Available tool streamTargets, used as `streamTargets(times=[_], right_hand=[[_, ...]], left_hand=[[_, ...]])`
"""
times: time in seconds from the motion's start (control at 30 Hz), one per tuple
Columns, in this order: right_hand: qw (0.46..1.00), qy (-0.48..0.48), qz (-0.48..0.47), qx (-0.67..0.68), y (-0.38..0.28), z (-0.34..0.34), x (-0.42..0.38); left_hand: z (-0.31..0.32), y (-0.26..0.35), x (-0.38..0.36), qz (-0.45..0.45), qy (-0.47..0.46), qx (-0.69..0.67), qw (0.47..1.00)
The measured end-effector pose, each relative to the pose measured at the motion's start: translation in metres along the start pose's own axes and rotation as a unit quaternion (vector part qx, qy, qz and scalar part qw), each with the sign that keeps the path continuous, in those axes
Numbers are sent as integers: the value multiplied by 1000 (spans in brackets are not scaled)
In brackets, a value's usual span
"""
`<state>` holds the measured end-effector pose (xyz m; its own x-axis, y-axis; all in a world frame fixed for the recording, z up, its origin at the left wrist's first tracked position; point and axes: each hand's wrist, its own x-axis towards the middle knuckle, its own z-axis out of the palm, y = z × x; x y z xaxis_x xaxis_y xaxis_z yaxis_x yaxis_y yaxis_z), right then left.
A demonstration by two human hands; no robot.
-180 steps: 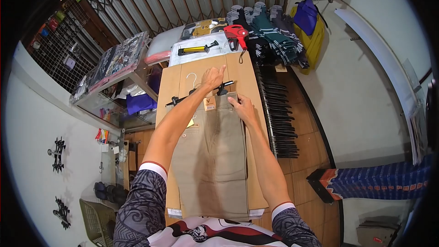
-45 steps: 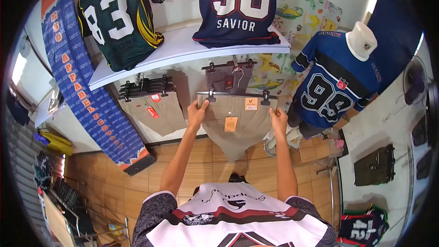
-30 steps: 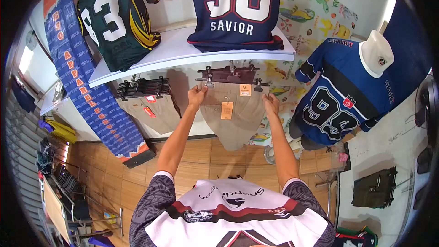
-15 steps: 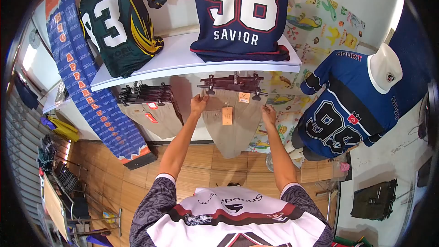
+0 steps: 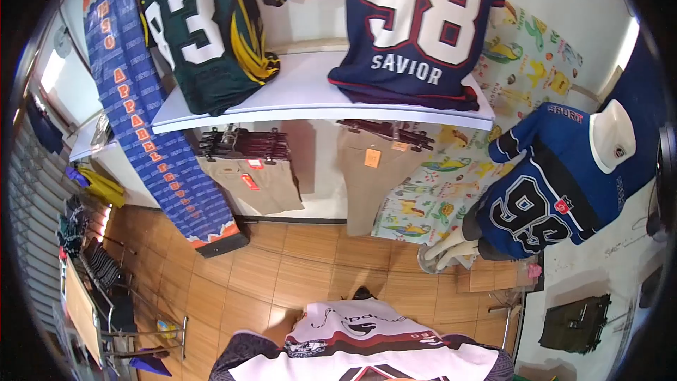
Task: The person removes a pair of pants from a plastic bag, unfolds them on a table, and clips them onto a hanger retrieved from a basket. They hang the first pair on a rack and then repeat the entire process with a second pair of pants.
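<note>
Neither of my hands shows; both arms are down close to my body, with only the sleeves of my printed jersey point(image 5: 367, 346) in sight. Ahead of me, a pair of khaki trousers point(image 5: 367, 183) hangs from dark clip hangers point(image 5: 388, 132) under the white shelf point(image 5: 310, 121). An orange tag point(image 5: 371, 158) is fixed near its waist. To the left, khaki shorts point(image 5: 257, 187) with red tags hang from a bunch of black hangers point(image 5: 243, 145).
On the shelf stand a dark green jersey point(image 5: 211, 49) and a navy jersey point(image 5: 416, 35). A mannequin in a blue jersey point(image 5: 543, 183) is at right. A tall blue banner point(image 5: 151, 141) leans at left. Dark shorts point(image 5: 575, 321) hang at lower right; a rack point(image 5: 106, 296) stands at lower left.
Both hands have let go of the khaki trousers and dropped out of view. The trousers now hang slightly turned, and the whole view has shifted a little.
</note>
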<state>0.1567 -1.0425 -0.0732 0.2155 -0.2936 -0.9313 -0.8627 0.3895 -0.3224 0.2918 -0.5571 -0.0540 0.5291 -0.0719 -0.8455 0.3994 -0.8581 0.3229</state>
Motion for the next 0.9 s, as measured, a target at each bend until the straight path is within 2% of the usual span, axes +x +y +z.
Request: streamTargets(times=[0.07,0.17,0.27,0.37,0.43,0.5,0.53,0.57,0.6,0.7,0.77,0.83,0.9], right_hand=[[998,-23,48,-22,28,8,-32],[996,-39,67,-48,44,32,-49],[994,-56,49,-74,31,65,-56],[992,-79,13,-101,1,109,-53],[988,-99,-22,-112,-30,148,-47],[986,-122,-56,-100,-61,190,-18],[984,-138,-75,-83,-82,215,-3],[979,-151,-104,-89,-102,242,0],[973,-162,-133,-101,-120,267,-8],[936,-187,-237,-179,-165,344,-98],[923,-208,-237,-221,-160,381,-133],[918,-198,-232,-252,-139,421,-139],[910,-222,-175,-304,-105,448,-87]], left_hand=[[23,-59,-47,-76,-26,-59,995],[42,-114,-92,-126,-24,-141,982],[55,-152,-114,-131,7,-209,969],[62,-180,-119,-99,58,-240,964],[50,-186,-123,-13,111,-128,985],[45,-201,-126,49,176,8,983],[32,-198,-101,-144,220,-307,915],[15,-217,-84,-72,153,-524,835],[-16,-185,-93,-64,217,-579,783],[-91,-154,-97,-6,241,-589,772],[-117,-147,-99,20,242,-605,758],[-134,-165,-91,42,245,-615,748],[-131,-192,-85,28,251,-600,759]])
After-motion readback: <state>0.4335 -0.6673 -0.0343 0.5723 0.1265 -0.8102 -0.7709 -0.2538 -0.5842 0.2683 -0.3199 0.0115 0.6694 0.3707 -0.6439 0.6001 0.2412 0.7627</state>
